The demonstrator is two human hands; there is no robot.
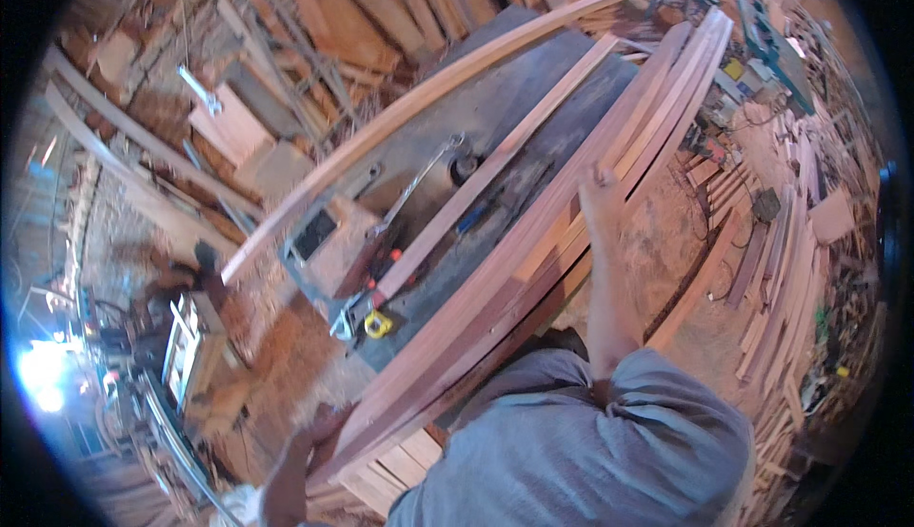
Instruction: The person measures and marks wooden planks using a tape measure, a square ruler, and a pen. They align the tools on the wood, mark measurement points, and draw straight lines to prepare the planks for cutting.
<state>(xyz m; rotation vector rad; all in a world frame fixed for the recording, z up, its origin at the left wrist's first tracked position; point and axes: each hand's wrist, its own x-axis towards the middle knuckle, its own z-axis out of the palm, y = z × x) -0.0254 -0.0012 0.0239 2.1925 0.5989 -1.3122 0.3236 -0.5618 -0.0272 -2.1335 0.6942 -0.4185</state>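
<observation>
A stack of long reddish wooden planks [476, 284] lies slantwise before me, from the lower left to the upper right. My left hand [319, 432] grips its near left end, the fingers partly in shadow. Farther along, my right hand [599, 189] is closed at the planks' near edge, its fingertips small and hard to make out. A narrower wooden strip [500, 165] rests on the dark workbench [400, 160] beyond the stack. By that strip's near end sit a yellow tape measure [378, 324] and a teal tool [343, 325].
A long curved board [428, 89] spans the bench's far side. A long metal tool [419, 184] and a wooden block [347, 246] are on the bench. Timber pieces [776, 270] litter the sawdust-covered floor at right. More boards [371, 13] lean at the back.
</observation>
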